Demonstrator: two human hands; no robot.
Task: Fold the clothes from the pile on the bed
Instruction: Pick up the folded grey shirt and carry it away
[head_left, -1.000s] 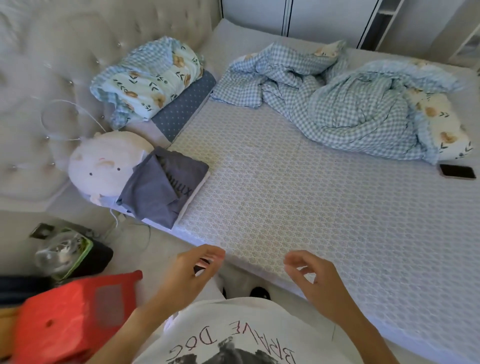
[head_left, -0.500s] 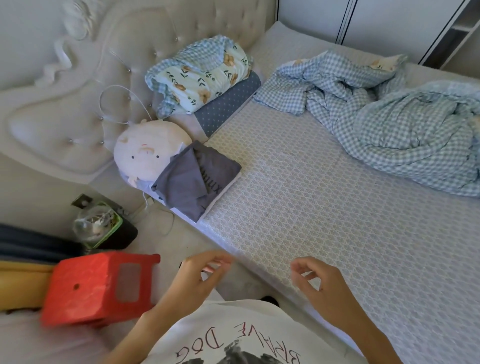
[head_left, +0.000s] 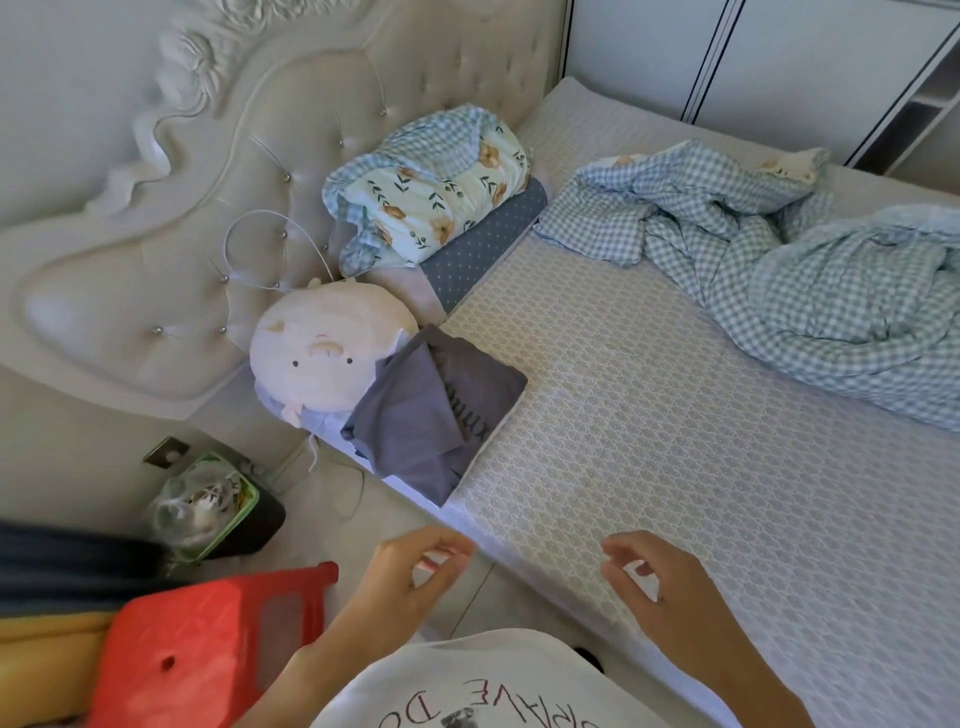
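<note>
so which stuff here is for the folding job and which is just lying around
For the job: grey clothes stacked on the bed corner, the bed, left hand, right hand, both empty.

Just lying about: plush pig, checked blanket, rolled floral quilt, red stool.

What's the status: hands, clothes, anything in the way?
Left hand and right hand open, empty, at the bed edge. Grey clothes lie by the plush, untouched. Mat between is bare; quilt is farther back.

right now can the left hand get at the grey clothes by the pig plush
Probably yes. The left hand is empty and open, and only bare mattress edge lies between it and the grey clothes; a forward reach is needed.
</note>
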